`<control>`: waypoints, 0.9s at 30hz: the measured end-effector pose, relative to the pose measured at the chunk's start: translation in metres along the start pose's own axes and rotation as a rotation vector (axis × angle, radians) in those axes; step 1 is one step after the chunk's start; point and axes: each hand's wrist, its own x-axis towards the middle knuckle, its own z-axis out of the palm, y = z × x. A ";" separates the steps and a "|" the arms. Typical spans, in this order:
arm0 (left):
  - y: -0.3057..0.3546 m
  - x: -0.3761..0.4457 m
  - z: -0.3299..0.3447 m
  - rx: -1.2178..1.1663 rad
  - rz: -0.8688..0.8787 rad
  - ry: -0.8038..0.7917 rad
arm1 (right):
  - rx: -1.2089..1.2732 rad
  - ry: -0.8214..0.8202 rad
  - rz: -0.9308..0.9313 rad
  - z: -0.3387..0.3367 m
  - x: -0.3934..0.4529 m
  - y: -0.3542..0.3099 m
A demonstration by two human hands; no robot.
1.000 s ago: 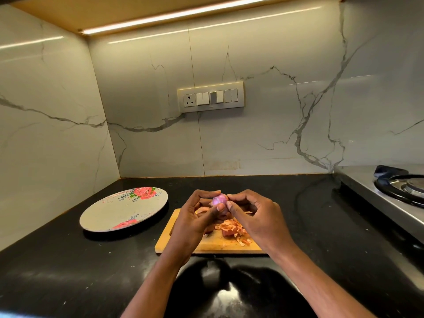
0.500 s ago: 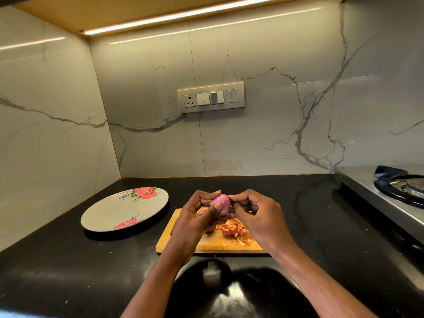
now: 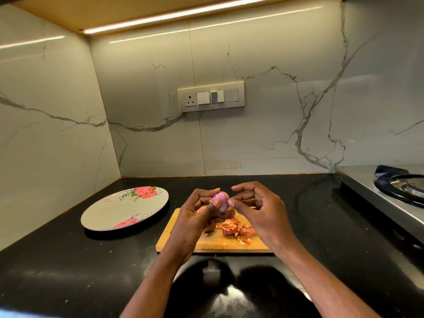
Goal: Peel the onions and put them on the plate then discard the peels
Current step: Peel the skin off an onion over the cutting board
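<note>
My left hand [image 3: 195, 216] grips a small pink-purple onion [image 3: 221, 200] above the wooden cutting board [image 3: 183, 242], thumb laid across its front. My right hand [image 3: 259, 210] is just right of the onion, fingers curled, thumb tip touching its right side; the other fingertips are slightly apart from it. A heap of orange-brown onion peels [image 3: 236, 230] lies on the board under my hands. The floral plate [image 3: 110, 212] sits to the left on the black counter with nothing on it.
A steel gas stove [image 3: 399, 191] with a burner stands at the right edge. Marble walls close the counter at the back and left, with a switch panel [image 3: 211, 96] on the back wall. The black counter [image 3: 68, 267] stretches in front of the plate.
The onion has been turned in my left hand and shows more of its peeled surface. My right hand's fingers have loosened and drawn slightly away to the right.
</note>
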 end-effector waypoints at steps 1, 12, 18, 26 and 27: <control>0.000 0.000 0.000 -0.003 -0.003 -0.003 | 0.003 0.004 -0.001 0.000 0.001 0.000; 0.004 -0.001 0.002 -0.104 -0.046 -0.088 | -0.140 0.100 0.097 -0.004 0.005 0.018; 0.003 -0.001 0.002 -0.101 -0.068 -0.090 | -0.092 -0.006 0.033 -0.002 0.002 0.008; 0.002 0.000 0.001 -0.099 -0.108 -0.098 | -0.135 -0.025 0.016 0.000 0.000 0.006; 0.002 0.000 0.001 -0.081 -0.104 -0.092 | -0.138 -0.024 0.017 0.000 0.000 0.007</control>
